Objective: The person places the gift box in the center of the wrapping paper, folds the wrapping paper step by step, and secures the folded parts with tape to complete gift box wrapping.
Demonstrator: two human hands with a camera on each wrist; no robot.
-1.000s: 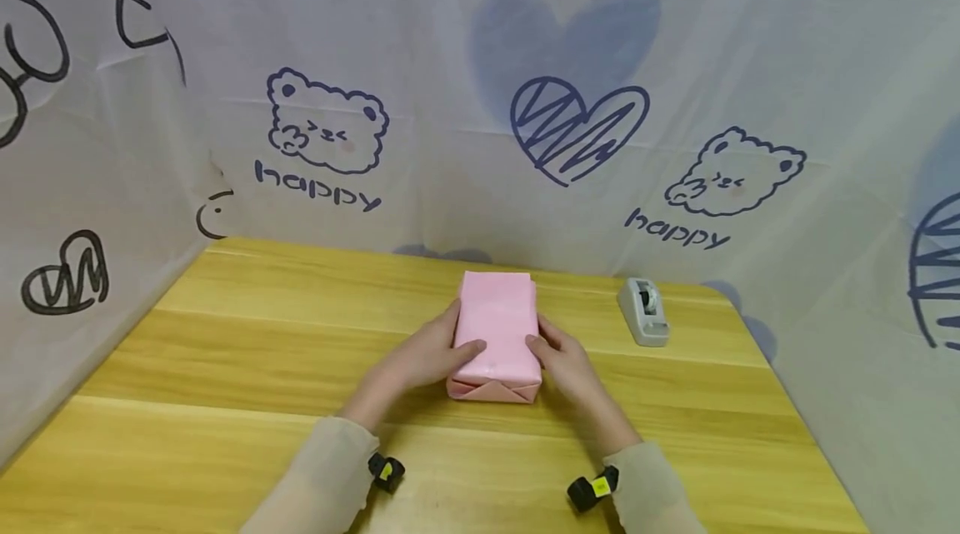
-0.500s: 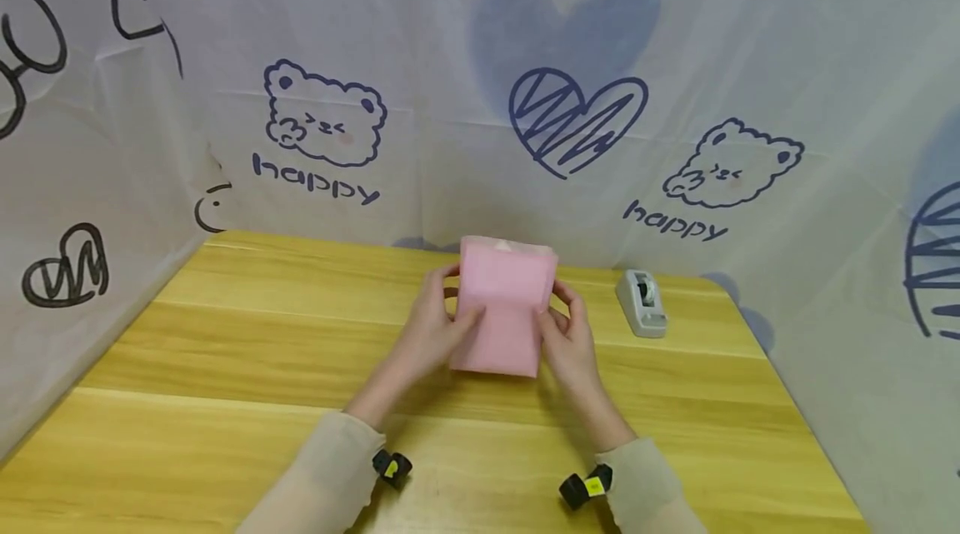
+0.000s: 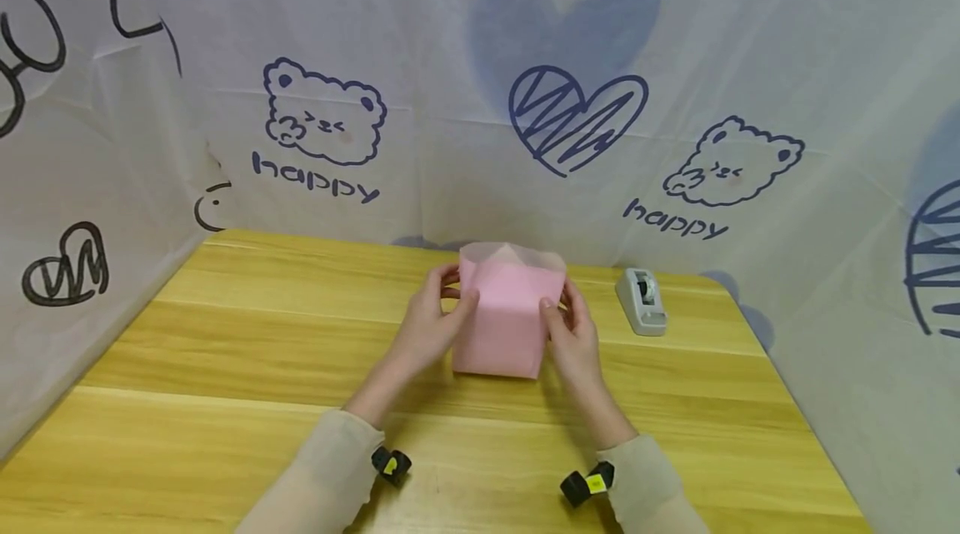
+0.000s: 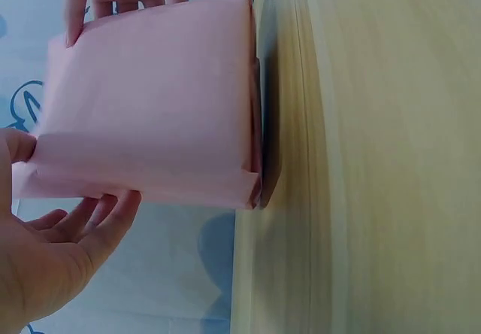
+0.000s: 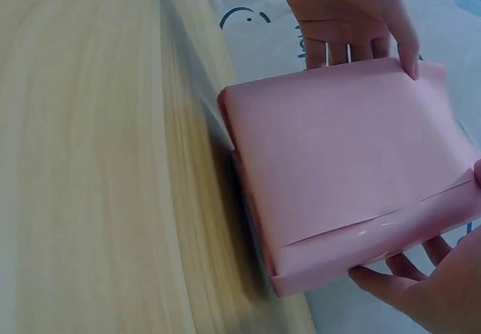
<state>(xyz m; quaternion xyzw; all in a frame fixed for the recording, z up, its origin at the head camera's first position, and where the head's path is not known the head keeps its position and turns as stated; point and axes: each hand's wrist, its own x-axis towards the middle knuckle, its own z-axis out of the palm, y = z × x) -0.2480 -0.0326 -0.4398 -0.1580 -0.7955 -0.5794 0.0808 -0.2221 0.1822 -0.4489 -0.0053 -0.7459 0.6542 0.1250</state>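
Note:
A package wrapped in pink paper is tilted up at the middle of the table, its lower end at the tabletop. Loose paper flares out at its top end. My left hand grips the left side, thumb on the near face and fingers around the edge. On the opposite side my right hand holds it the same way. The left wrist view shows the package's broad face between both hands. A lengthwise paper seam runs near one side in the right wrist view.
A grey tape dispenser stands to the right, near the back of the wooden table. A white cloth printed with hearts and bears hangs behind the table and along its sides.
The package lay flat with its folded end facing me. Both hands have raised it, and its loose paper end now points up and flares wider. The tape dispenser has stayed in place.

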